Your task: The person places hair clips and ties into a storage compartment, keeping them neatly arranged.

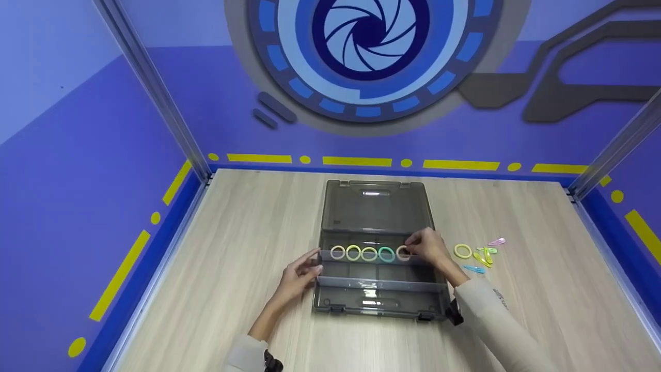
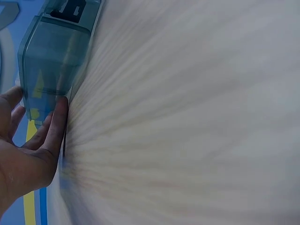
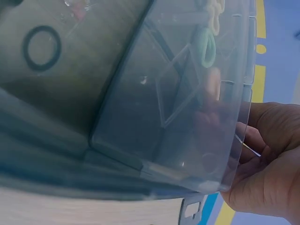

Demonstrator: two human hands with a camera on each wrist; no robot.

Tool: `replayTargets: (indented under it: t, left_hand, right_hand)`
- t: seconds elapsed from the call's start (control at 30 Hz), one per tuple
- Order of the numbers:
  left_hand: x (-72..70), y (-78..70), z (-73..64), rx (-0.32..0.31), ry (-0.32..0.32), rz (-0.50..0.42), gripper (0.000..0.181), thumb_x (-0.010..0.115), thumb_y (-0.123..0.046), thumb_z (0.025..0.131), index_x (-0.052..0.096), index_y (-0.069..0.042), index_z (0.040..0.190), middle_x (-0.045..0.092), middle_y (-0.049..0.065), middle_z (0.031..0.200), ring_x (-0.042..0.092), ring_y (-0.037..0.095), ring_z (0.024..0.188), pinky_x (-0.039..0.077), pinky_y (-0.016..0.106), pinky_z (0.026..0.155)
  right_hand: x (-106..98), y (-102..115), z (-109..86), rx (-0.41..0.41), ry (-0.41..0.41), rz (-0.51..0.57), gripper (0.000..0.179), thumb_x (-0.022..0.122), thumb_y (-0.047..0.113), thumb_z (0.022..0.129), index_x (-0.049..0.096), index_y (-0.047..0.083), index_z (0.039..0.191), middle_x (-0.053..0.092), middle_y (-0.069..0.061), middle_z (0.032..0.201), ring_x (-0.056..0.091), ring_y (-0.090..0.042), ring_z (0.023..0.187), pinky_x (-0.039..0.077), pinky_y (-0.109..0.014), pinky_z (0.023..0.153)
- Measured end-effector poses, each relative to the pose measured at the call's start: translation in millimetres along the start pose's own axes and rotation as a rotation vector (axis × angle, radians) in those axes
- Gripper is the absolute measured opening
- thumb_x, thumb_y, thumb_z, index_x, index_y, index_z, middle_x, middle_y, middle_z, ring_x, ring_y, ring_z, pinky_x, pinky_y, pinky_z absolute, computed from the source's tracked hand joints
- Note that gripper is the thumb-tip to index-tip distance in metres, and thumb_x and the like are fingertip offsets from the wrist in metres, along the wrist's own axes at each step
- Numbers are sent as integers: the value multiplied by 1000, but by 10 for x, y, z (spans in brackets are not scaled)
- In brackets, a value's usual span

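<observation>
A dark see-through plastic box [image 1: 382, 299] lies with its lid [image 1: 377, 206] folded back. Along one clear divider [image 1: 361, 257] stands a row of hair ties: peach [image 1: 332, 256], yellow [image 1: 348, 256], pale yellow [image 1: 364, 257], teal [image 1: 380, 257] and, at the right end, pink [image 1: 397, 255]. My right hand [image 1: 429, 247] pinches the pink hair tie at the divider; its fingertips are partly hidden behind the box wall in the right wrist view. With mostly straight fingers, my left hand [image 1: 295, 279] touches the box's left side.
Right of the box lie a yellow hair tie [image 1: 462, 258] and several snap hair clips: pink [image 1: 497, 241], yellow [image 1: 481, 260], green and blue [image 1: 475, 269]. A second clear divider [image 1: 351, 282] crosses the box nearer me. Blue walls [image 1: 181, 103] enclose the wooden table [image 1: 248, 217].
</observation>
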State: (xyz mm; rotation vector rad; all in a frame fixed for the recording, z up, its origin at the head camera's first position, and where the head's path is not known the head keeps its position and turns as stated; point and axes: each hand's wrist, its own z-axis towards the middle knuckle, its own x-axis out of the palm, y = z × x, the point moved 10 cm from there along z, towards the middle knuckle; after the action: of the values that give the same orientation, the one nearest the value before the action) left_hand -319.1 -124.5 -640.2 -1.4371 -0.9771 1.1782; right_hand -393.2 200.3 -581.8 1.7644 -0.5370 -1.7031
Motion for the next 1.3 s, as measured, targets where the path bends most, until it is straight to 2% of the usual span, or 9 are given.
replayTargets:
  t: [0.2,0.4,0.63,0.73,0.87,0.97,1.17,1.3]
  left_hand:
    - [-4,5,-6,11,-16,0,54,64,-18,102,48,-5,151,61,25,129,63,13,96,58,26,82]
    - [23,-5,-22,24,-12,-17,53,64,-16,102,48,-4,151,61,26,128,63,11,94,57,23,78]
    - [2,22,15,21,-32,-24,52,66,-15,101,50,-5,150,63,25,126,63,11,92,56,21,77]
    - [5,39,20,18,-33,-18,53,66,-16,100,51,-6,150,63,25,127,63,12,94,56,20,78]
    - [3,42,15,11,-27,-18,52,66,-16,101,50,-6,150,63,25,127,65,15,96,56,20,77]
    - [2,48,5,-2,-25,-27,52,65,-16,101,50,-6,150,62,23,126,65,15,95,55,20,73]
    - [-37,51,-5,-4,-54,-19,52,66,-16,100,51,-6,149,63,23,125,61,9,89,53,19,70]
    - [1,27,10,19,-42,-6,52,66,-17,101,51,-4,149,63,25,125,60,8,89,54,19,73]
  right_hand:
    - [24,-8,-4,-10,0,-5,6,75,-7,79,77,-7,85,77,-20,83,69,-21,72,58,-36,70]
    - [-57,-20,-66,0,-37,43,7,70,-2,88,76,-5,89,76,-17,85,64,-14,68,52,-25,61]
    - [-335,31,-163,-23,-28,153,12,66,-2,94,73,-9,100,74,-23,90,69,-30,74,50,-16,56]
    - [-494,-16,-213,-12,-20,195,14,66,-1,95,72,-11,104,73,-25,93,69,-17,72,55,-19,57]
    - [-677,-168,-292,28,-3,283,21,66,2,96,69,-13,111,73,-27,100,69,-5,72,62,-29,64]
    - [-784,-336,-364,59,15,321,26,64,3,99,66,-14,117,72,-27,103,74,-12,78,63,-31,68]
    - [-945,-691,-519,110,19,310,31,62,7,101,63,-15,124,70,-27,107,75,-12,82,63,-29,71]
    - [-1042,-960,-646,181,-1,283,32,61,7,101,62,-16,123,73,-21,104,75,-10,79,62,-27,69]
